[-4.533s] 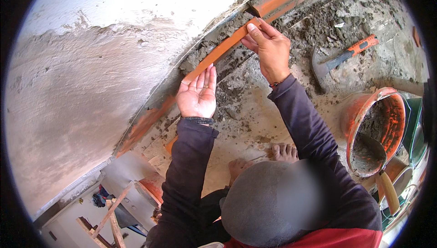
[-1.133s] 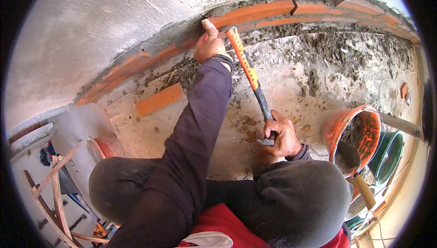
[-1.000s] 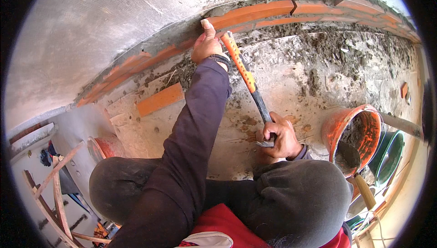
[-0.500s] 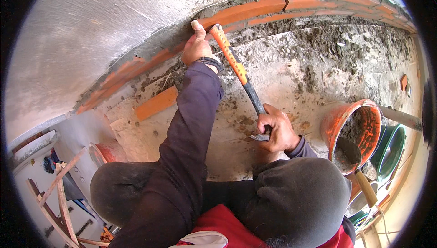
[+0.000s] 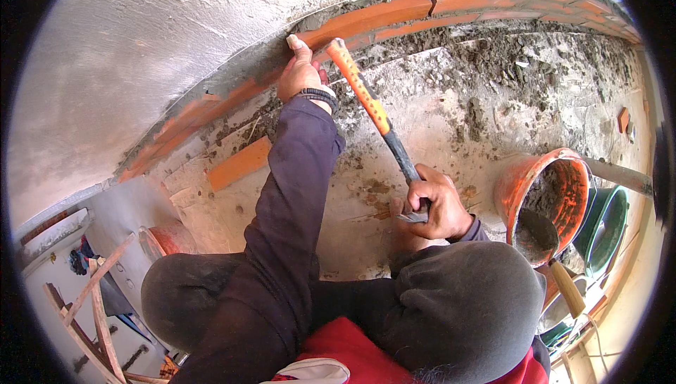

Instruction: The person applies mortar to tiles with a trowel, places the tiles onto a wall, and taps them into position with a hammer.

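Observation:
My left hand [image 5: 301, 74] grips the end of an orange brick [image 5: 366, 16] lying in the low brick course along the plastered wall [image 5: 162, 46], its thumb up at the string line. My right hand [image 5: 440, 201] is closed round the metal head end of a hammer, low over the floor. The hammer's orange and black handle [image 5: 362, 91] slants up and leftward, its end beside the brick, just right of my left hand; whether it touches is unclear. Grey mortar [image 5: 246, 74] shows along the course.
A loose brick [image 5: 238, 160] lies on the mortar-spattered floor [image 5: 479, 95]. At right stand an orange bucket [image 5: 510, 194] of mortar with a trowel [image 5: 563, 282] and a green bucket [image 5: 598, 236]. A red bucket [image 5: 162, 239] and wooden pieces [image 5: 98, 292] are at lower left.
Earlier both hands held the brick and the hammer lay on the floor. Now the brick sits in the course, my right hand holds the hammer, and I am crouched lower. The last second shows little movement.

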Available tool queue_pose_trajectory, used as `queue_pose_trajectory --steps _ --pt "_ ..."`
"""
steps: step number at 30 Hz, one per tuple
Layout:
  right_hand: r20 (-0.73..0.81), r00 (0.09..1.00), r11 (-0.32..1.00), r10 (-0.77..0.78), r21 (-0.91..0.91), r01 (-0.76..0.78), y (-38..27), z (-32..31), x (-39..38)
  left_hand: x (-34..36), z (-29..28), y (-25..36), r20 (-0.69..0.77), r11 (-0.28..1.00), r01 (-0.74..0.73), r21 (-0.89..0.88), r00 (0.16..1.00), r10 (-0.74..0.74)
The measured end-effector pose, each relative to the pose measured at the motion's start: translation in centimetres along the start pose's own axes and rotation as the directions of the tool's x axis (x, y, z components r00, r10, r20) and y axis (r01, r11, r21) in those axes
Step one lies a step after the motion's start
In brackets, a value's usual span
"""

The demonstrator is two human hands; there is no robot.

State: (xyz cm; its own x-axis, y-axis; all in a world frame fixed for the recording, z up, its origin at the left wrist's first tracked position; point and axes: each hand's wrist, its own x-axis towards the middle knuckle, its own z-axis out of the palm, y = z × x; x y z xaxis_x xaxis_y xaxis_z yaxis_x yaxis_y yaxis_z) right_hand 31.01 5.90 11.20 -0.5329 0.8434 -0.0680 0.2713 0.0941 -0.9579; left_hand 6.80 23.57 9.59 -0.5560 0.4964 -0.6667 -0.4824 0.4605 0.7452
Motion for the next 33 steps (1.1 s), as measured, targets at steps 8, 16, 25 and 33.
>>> queue_pose_trajectory --steps 8,16,25,33 --pt "-0.062 0.998 0.999 -0.011 -0.054 0.008 0.5 -0.4 0.2 0.6 0.1 -0.3 0.085 0.993 -0.004 -0.114 0.996 0.014" --pt "-0.028 0.999 0.999 -0.04 -0.03 0.039 -0.5 -1.2 0.7 -0.1 0.4 0.3 -0.056 0.984 -0.03 -0.178 0.998 0.02" --pt "0.007 0.999 0.999 -0.042 -0.027 0.043 -0.7 -1.0 0.8 -0.7 1.1 0.2 -0.117 0.96 -0.101 -0.261 0.991 0.072" --pt "-0.095 0.991 0.995 -0.095 0.027 0.098 -0.4 -0.9 -0.2 -1.2 0.9 -0.1 -0.049 0.96 -0.117 -0.253 0.993 0.108"
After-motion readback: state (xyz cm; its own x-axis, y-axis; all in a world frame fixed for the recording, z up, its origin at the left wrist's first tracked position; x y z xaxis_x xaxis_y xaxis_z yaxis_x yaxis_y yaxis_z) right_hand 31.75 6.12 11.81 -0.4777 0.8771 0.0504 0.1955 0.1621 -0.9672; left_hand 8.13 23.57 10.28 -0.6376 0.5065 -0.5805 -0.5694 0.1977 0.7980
